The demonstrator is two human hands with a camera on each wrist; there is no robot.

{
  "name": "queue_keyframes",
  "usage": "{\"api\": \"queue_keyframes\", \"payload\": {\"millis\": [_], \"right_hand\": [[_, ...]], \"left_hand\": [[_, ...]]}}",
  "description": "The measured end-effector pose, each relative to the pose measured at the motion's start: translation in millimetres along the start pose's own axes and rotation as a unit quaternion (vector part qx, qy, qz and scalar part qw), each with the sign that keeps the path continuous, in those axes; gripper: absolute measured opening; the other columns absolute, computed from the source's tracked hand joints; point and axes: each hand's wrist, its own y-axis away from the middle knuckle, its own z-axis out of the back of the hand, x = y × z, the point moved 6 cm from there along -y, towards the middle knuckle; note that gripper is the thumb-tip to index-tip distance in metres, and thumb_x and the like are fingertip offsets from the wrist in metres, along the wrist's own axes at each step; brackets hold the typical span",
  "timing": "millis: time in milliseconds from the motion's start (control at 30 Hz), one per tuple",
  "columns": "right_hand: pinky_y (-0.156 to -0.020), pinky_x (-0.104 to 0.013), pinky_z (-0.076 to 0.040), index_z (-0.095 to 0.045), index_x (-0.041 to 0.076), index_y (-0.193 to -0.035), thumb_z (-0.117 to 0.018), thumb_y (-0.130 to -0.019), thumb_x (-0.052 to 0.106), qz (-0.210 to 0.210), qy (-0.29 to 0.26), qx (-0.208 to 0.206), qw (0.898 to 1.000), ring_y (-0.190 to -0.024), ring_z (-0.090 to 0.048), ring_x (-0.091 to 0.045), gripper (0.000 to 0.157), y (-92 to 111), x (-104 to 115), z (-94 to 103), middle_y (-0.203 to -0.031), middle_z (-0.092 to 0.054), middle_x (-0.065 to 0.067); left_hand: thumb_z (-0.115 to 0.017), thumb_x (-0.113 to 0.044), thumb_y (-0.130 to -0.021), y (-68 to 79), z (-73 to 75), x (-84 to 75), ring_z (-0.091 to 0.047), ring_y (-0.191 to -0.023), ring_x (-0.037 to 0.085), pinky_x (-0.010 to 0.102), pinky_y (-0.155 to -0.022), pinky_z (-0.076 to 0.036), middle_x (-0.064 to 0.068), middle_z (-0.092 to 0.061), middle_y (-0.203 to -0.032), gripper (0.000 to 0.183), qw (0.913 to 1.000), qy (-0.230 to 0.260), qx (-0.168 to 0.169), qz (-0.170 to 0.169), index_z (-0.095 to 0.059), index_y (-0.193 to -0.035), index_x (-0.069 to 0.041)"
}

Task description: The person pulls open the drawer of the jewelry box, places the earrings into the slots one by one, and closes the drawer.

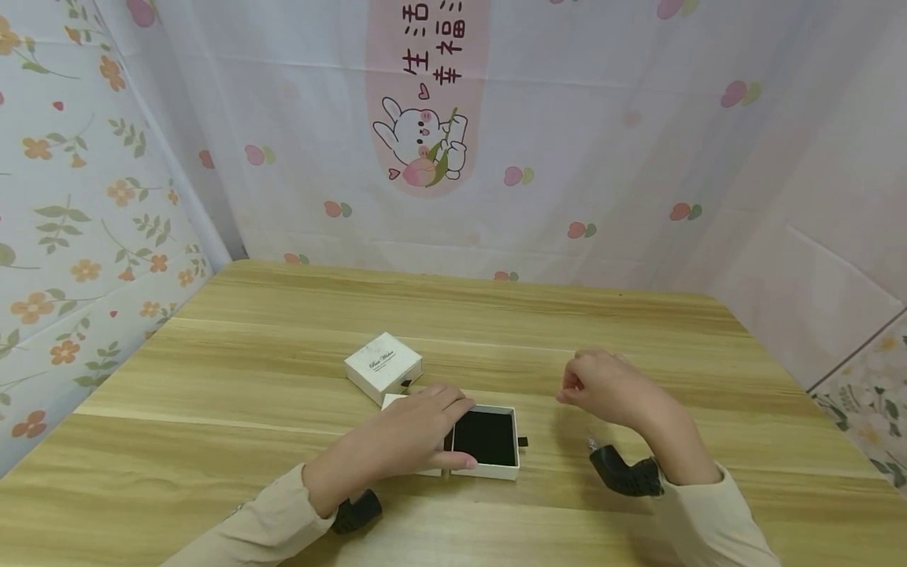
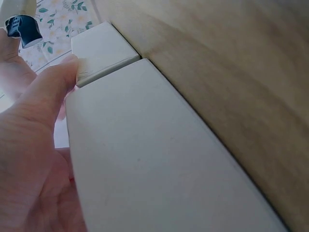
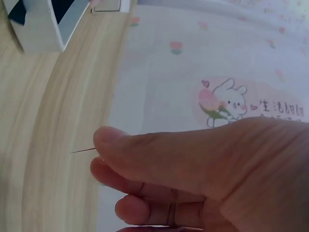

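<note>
A white jewelry box lies partly pulled apart on the table: its drawer (image 1: 496, 472), lined with a black pad (image 1: 487, 437), sticks out to the right of its sleeve (image 2: 154, 154). My left hand (image 1: 418, 433) grips this box where drawer and sleeve meet, its thumb at the near side and its fingers toward the far side. Most of the sleeve is hidden under that hand in the head view. To the right of the drawer, my right hand (image 1: 602, 386) is raised above the table. Thumb and index finger pinch a thin metal pin (image 3: 83, 151), whose other end is hidden.
A closed white box (image 1: 385, 365) with printed lettering stands behind the left hand. Something small and silvery (image 1: 592, 445) shows beside the right wrist's black camera (image 1: 623, 472). Patterned cloth (image 1: 567, 157) hangs behind the wooden table (image 1: 283, 315).
</note>
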Motion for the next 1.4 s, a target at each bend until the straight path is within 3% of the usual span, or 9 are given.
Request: {"api": "queue_keyframes", "payload": {"millis": [133,433,833,1133,1400], "right_hand": [[-0.066,-0.031,-0.038,-0.064,0.013,-0.076,-0.067,-0.085,0.021,0.015,0.003,-0.024,1.0,-0.069,-0.045,-0.011,0.012,2,9,4.7,-0.077,-0.052,0.004],[-0.083,-0.046,-0.038,-0.063,0.016,-0.073,-0.07,-0.082,0.02,0.043,0.021,-0.069,0.997,-0.076,-0.048,-0.014,0.012,3,29,6.0,-0.075,-0.051,0.006],[-0.081,-0.043,-0.039,-0.063,0.016,-0.072,-0.071,-0.081,0.021,0.082,0.038,-0.118,0.989,-0.082,-0.05,-0.017,0.013,3,48,3.0,-0.076,-0.05,0.007],[-0.072,-0.031,-0.033,-0.063,0.016,-0.073,-0.073,-0.08,0.02,0.111,0.037,-0.14,0.983,-0.08,-0.044,-0.014,0.013,-2,58,-6.3,-0.079,-0.051,0.005],[-0.075,-0.033,-0.037,-0.064,0.013,-0.075,-0.071,-0.081,0.018,0.124,0.033,-0.126,0.984,-0.077,-0.041,-0.013,0.01,-10,62,-16.9,-0.081,-0.051,0.005]], "left_hand": [[-0.047,-0.06,-0.087,0.5,0.8,-0.4,-0.046,-0.122,0.018,0.034,-0.097,-0.044,0.004,-0.051,-0.13,0.071,1.0,0.0,-0.001,0.001,-0.047,-0.134,-0.007],[-0.048,-0.06,-0.087,0.9,2.0,-0.7,-0.047,-0.121,0.018,0.034,-0.097,-0.043,0.004,-0.052,-0.129,0.07,1.0,0.004,-0.002,0.001,-0.048,-0.133,-0.007],[-0.048,-0.061,-0.087,0.0,0.8,0.5,-0.047,-0.121,0.018,0.034,-0.096,-0.045,0.004,-0.051,-0.13,0.071,0.9999,0.01,-0.001,0.005,-0.048,-0.134,-0.007],[-0.049,-0.06,-0.087,-0.4,0.5,-0.6,-0.048,-0.12,0.017,0.033,-0.097,-0.043,0.004,-0.052,-0.128,0.07,0.9999,0.01,-0.002,-0.002,-0.048,-0.133,-0.007],[-0.048,-0.06,-0.087,-1.0,0.0,-0.1,-0.048,-0.12,0.018,0.034,-0.099,-0.042,0.005,-0.053,-0.128,0.07,1.0,0.007,0.0,-0.002,-0.049,-0.132,-0.006]]}}
